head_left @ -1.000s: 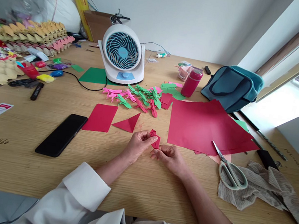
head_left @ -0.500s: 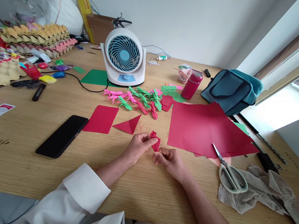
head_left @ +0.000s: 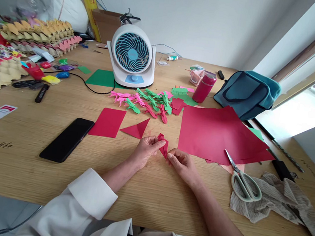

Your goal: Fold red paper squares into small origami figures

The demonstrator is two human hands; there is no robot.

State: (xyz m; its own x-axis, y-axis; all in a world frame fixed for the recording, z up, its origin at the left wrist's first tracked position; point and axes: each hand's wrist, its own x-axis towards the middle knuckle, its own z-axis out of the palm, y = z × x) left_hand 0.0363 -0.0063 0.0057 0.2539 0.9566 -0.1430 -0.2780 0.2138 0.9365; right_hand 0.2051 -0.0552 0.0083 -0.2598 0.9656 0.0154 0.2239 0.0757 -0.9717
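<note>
A small folded piece of red paper (head_left: 165, 148) is held between my two hands above the table's front half. My left hand (head_left: 149, 148) pinches it from the left, thumb on top. At its lower right tip, my right hand (head_left: 179, 162) grips it between thumb and fingertips. Just beyond my left hand lies a red paper triangle (head_left: 138, 129), with a stack of red paper (head_left: 108, 122) to its left. Farther back sits a pile of folded green, pink and red paper figures (head_left: 150, 102).
Large red sheets (head_left: 211, 131) lie to the right, with scissors (head_left: 243, 183) and a crumpled cloth (head_left: 272, 198) near them. A black phone (head_left: 67, 139) rests at left. Behind stand a white fan (head_left: 134, 77), a red flask (head_left: 204, 88) and a blue bag (head_left: 245, 94).
The folded red paper looks narrower and has turned slightly in my fingers. My right hand has shifted a little up and to the right. The whole view has tilted slightly.
</note>
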